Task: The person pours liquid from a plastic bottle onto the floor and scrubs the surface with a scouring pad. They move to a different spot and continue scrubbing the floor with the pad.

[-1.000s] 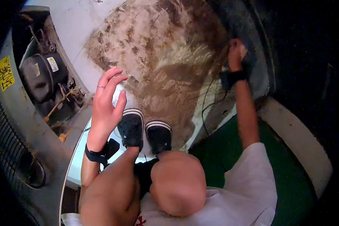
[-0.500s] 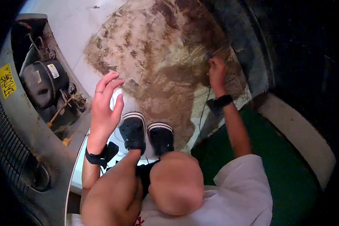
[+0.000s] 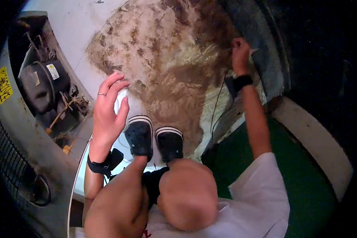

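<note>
My left hand point(image 3: 110, 105) hovers over the pale floor beside my shoes, fingers loosely curved and apart, with nothing in it. A ring shows on one finger, and a black wristband point(image 3: 103, 163) circles the wrist. At the far right edge of the brown-stained floor patch point(image 3: 158, 51), my right hand point(image 3: 240, 57) is closed with the fingers bent together. A small pale pointed bit point(image 3: 255, 51) sticks out beside it; I cannot tell what the fingers hold. The right wrist also wears a black band point(image 3: 242, 81), and a thin dark cord point(image 3: 216, 109) runs below it.
On the left stands a grey appliance housing point(image 3: 47, 146) with an exposed black compressor point(image 3: 37, 85), pipes and a yellow label point(image 3: 4, 85). My dark clogs point(image 3: 139, 135) rest at the stain's lower edge. Green flooring point(image 3: 293, 170) and a pale curved strip point(image 3: 313, 139) lie right.
My right hand has moved up and to the right, from over the stained patch to its far right edge. My left hand has stayed nearly in place.
</note>
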Action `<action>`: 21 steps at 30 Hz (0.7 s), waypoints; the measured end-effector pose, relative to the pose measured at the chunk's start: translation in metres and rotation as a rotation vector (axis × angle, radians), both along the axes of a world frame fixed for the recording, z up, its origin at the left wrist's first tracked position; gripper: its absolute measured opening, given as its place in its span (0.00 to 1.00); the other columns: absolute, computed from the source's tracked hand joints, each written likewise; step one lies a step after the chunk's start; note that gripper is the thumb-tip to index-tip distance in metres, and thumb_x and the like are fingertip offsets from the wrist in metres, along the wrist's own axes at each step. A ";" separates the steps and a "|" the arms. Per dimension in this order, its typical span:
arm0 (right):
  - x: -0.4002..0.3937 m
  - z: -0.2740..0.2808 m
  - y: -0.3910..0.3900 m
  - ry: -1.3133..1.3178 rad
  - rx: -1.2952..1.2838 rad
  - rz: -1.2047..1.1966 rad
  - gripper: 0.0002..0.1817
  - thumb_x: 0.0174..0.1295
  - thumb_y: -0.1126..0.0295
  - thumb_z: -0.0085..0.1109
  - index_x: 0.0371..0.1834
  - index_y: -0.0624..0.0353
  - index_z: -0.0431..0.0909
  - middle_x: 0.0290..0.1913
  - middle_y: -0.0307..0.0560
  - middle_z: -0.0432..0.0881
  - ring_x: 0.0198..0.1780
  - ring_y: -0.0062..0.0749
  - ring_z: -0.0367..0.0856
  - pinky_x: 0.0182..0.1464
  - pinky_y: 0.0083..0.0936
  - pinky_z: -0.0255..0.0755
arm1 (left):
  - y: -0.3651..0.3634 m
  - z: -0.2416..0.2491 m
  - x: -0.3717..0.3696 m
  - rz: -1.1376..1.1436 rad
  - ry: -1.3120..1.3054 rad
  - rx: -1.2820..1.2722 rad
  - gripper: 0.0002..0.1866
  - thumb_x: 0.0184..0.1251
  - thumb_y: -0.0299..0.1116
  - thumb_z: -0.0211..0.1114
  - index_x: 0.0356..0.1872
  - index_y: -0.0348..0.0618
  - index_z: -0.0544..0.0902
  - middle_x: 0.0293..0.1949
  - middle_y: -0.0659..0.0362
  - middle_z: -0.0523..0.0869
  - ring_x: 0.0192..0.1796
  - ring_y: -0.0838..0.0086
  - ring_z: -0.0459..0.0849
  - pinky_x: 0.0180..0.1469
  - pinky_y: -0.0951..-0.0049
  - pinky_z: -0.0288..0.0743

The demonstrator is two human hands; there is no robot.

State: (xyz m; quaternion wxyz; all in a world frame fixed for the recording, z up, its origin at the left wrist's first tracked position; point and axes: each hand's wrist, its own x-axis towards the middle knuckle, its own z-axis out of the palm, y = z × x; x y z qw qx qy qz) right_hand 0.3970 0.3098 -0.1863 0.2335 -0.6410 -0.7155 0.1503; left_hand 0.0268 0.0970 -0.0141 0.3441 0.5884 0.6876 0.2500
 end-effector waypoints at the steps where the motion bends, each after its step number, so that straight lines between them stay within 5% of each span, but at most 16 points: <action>1: 0.001 -0.003 0.011 0.066 -0.001 0.001 0.03 0.54 0.78 0.56 0.31 0.60 0.78 0.33 0.53 0.80 0.37 0.46 0.77 0.42 0.35 0.70 | -0.001 0.002 -0.001 0.010 -0.001 -0.005 0.17 0.56 0.19 0.56 0.49 0.40 0.77 0.58 0.51 0.75 0.64 0.56 0.70 0.66 0.63 0.62; 6: -0.012 -0.002 -0.055 -0.226 0.032 0.044 0.03 0.52 0.78 0.58 0.30 0.63 0.80 0.32 0.51 0.83 0.35 0.40 0.81 0.42 0.31 0.73 | 0.000 0.001 -0.006 0.015 0.042 0.007 0.17 0.57 0.20 0.56 0.50 0.40 0.77 0.58 0.52 0.75 0.64 0.58 0.71 0.65 0.63 0.63; 13: 0.008 -0.006 0.032 -0.034 0.058 -0.059 0.03 0.53 0.80 0.58 0.29 0.62 0.81 0.30 0.51 0.83 0.34 0.38 0.81 0.40 0.31 0.74 | -0.003 0.005 -0.001 0.056 0.016 -0.033 0.17 0.57 0.20 0.57 0.49 0.41 0.77 0.59 0.52 0.74 0.63 0.58 0.71 0.65 0.63 0.63; 16: 0.016 -0.045 -0.035 -0.174 0.201 -0.020 0.05 0.56 0.79 0.55 0.30 0.62 0.81 0.32 0.51 0.83 0.33 0.38 0.80 0.39 0.29 0.74 | 0.001 0.003 -0.002 0.043 0.052 -0.003 0.17 0.57 0.20 0.56 0.49 0.40 0.77 0.58 0.51 0.75 0.63 0.57 0.71 0.65 0.63 0.63; 19: 0.024 -0.024 -0.051 0.065 0.143 0.232 0.04 0.55 0.79 0.55 0.30 0.62 0.81 0.34 0.52 0.83 0.34 0.38 0.80 0.40 0.30 0.74 | 0.001 0.000 -0.001 0.042 -0.015 0.033 0.17 0.57 0.20 0.57 0.49 0.40 0.77 0.58 0.51 0.75 0.63 0.57 0.72 0.65 0.63 0.63; 21: 0.024 -0.017 0.001 0.232 0.001 -0.010 0.04 0.52 0.80 0.57 0.29 0.62 0.80 0.34 0.52 0.83 0.34 0.38 0.80 0.41 0.30 0.74 | 0.000 0.001 -0.002 0.039 0.004 0.014 0.17 0.57 0.20 0.57 0.49 0.40 0.77 0.58 0.51 0.75 0.63 0.57 0.72 0.65 0.63 0.63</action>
